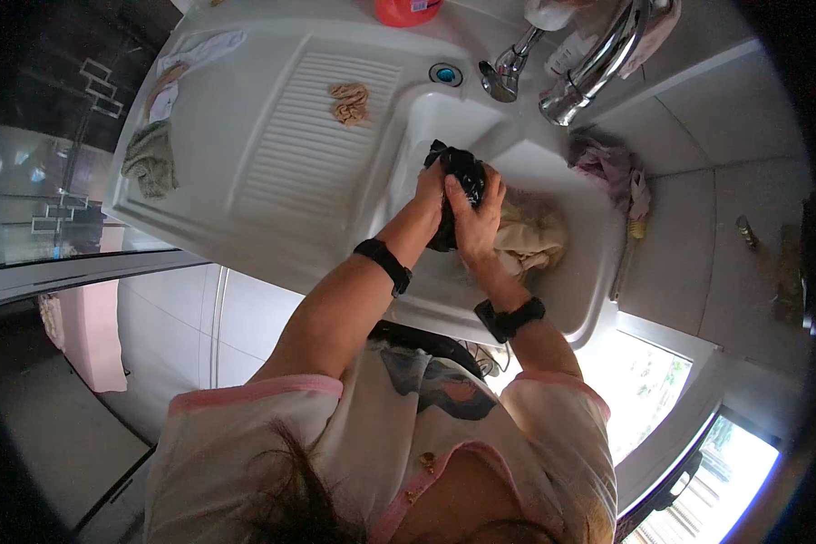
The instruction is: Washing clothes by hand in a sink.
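Both my left hand (432, 188) and my right hand (477, 209) grip a bunched wet black cloth (467, 171) over the basin of a white laundry sink (442, 289). Part of the cloth hangs down between my wrists. Just right of my right hand, a cream cloth (532, 234) lies in the basin, in what looks like cloudy water. A small crumpled tan cloth (349, 104) rests on the ribbed washboard (299, 146) to the left. Each wrist has a black band.
A chrome faucet (574, 92) and a second chrome fitting (503, 76) stand behind the basin. A red container (406, 11) is at the back edge. A grey-green cloth (151, 162) and a white cloth (207, 51) lie at the far left; a mauve cloth (608, 166) hangs over the right rim.
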Tool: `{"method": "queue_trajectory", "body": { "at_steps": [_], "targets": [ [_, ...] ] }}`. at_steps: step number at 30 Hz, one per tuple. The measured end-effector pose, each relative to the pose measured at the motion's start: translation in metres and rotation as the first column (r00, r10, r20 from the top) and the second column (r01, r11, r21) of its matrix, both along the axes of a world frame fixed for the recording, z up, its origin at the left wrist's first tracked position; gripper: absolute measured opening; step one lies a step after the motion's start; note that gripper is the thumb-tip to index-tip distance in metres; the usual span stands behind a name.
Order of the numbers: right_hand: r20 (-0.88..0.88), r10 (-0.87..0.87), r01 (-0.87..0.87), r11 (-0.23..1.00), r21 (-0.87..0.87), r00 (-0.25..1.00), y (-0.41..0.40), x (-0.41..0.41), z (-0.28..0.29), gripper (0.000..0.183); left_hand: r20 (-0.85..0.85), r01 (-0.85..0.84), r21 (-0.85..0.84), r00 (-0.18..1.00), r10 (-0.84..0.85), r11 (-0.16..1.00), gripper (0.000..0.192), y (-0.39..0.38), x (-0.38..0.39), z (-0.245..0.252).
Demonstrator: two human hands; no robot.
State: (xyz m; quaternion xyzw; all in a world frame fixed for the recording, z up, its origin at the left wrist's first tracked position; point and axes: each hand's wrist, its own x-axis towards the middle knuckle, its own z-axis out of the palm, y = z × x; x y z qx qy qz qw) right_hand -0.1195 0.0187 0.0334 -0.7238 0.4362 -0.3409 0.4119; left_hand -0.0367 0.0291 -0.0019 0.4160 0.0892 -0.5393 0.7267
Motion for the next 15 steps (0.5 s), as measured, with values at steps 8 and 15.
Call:
{"method": "queue_trajectory", "body": {
  "at_steps": [8,15],
  "targets": [
    [-0.291,0.145,-0.096,0.98,0.176,0.946,-0.035,0.007,-0.035,0.054,-0.097,-0.025,0.424,0.993,0.073,0.905,0.044,-0.006,0.007,-0.03],
    [-0.167,0.309,-0.308,0.951,0.033,0.936,-0.117,0.017,-0.173,0.06,-0.003,0.217,0.575,0.965,-0.263,0.789,0.045,0.021,0.0,-0.084]
  ]
}}
